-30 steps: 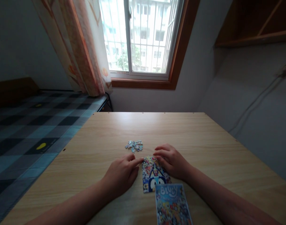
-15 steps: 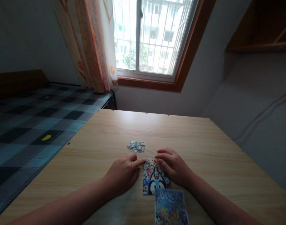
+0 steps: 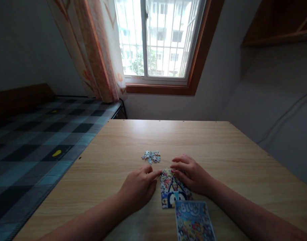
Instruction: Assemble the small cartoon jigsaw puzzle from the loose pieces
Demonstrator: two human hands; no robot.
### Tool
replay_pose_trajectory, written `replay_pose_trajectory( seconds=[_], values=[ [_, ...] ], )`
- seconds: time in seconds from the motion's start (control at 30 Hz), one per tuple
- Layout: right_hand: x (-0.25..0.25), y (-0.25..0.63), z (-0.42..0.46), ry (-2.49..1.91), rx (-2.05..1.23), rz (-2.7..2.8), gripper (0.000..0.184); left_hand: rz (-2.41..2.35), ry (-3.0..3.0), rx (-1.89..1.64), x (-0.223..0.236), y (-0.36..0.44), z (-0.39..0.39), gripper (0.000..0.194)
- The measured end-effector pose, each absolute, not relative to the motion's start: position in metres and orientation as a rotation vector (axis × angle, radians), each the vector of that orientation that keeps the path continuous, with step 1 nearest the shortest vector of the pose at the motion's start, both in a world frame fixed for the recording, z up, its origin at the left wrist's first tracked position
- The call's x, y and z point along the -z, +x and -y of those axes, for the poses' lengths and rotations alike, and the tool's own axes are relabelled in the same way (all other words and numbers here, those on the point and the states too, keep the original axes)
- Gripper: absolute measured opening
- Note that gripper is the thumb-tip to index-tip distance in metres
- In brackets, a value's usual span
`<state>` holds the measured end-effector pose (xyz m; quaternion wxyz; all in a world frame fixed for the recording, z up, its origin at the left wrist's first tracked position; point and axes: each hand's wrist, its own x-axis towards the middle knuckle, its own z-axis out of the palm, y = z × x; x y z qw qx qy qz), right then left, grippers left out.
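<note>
A partly covered jigsaw puzzle (image 3: 166, 187) with a blue dog face and many small colourful figures lies on the table. My left hand (image 3: 140, 185) rests at its left side, index finger stretched out to the top left corner and the other fingers curled. Over the puzzle's upper right part lies my right hand (image 3: 192, 172), its fingers apart and bent; whether a small piece is under the fingertips I cannot tell. Beyond both hands sits a small pile of loose puzzle pieces (image 3: 151, 156). A "Bluey" picture packet (image 3: 193, 221) overlaps the puzzle's lower right edge.
The wooden table (image 3: 193, 137) reaches toward the wall below a barred window (image 3: 166, 43). A bed with a checked cover (image 3: 43, 134) stands along the left. A curtain (image 3: 93, 50) hangs beside the window, and a cable (image 3: 286, 113) runs down the right wall.
The camera view has shifted, so everything sits somewhat farther right in the picture. Both hands keep nearly the same place at the puzzle's top edge.
</note>
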<state>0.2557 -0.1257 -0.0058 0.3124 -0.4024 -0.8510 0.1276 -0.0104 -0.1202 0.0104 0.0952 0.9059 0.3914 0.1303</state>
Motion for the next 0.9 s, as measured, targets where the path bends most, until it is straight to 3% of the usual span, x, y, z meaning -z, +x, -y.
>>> replay_pose_trajectory(
  seconds=[0.9],
  values=[
    [0.0062,0.2578,0.1325,-1.141,-0.346,2.413,0.035,-1.178,2.601,-0.338,-0.0150,-0.0094,0.1216,0.041]
  ],
)
